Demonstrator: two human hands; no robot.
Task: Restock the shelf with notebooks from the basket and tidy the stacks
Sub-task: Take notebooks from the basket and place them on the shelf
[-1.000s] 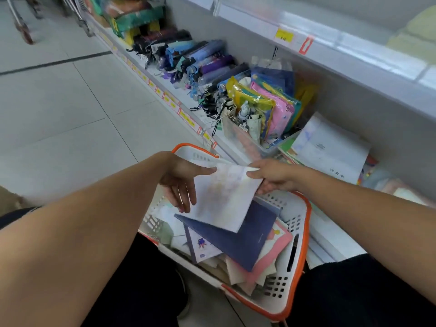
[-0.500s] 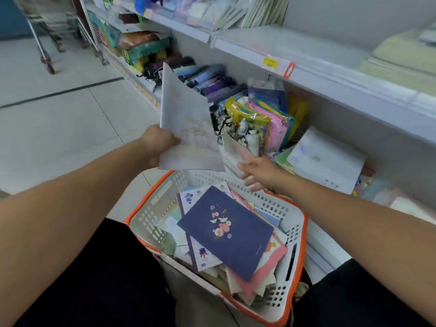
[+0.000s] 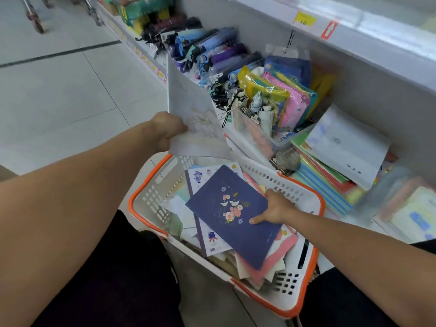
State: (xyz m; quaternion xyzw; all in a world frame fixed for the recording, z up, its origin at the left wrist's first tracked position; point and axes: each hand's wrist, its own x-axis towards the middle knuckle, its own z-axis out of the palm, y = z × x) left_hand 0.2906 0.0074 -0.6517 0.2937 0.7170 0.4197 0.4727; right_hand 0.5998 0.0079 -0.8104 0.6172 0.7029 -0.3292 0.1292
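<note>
Here, left hand [image 3: 166, 131] up above the far rim of the basket [image 3: 151, 197], fingers curled round the lower left corner of a pale notebook [image 3: 193, 114], held nearly upright and tilted, clear of everything below. Right hand [image 3: 274, 208] down inside the basket at its right side, thumb lying on the cover of a navy notebook [image 3: 231, 215] with a flower print, fingers tucked under the right edge, pinching it. Navy notebook topmost on a loose heap, resting partly over a white notebook [image 3: 210, 241] with small cartoon figures and over a pink one [image 3: 286, 241] toward the near right corner. Basket white with an orange rim, standing on the floor between dark-clothed knees, right beside the front edge of the bottom shelf [image 3: 238, 138]. On that shelf, at its right end, a slanted stack of thin coloured notebooks [image 3: 323, 182] with a large white one [image 3: 346, 147] lying on top; left of it a clear tub [image 3: 257, 135] of small goods, bright plastic pouches [image 3: 278, 100] behind, folded umbrellas [image 3: 219, 50] farther along. Yellow price tag [image 3: 304, 19] on the shelf edge above.
</note>
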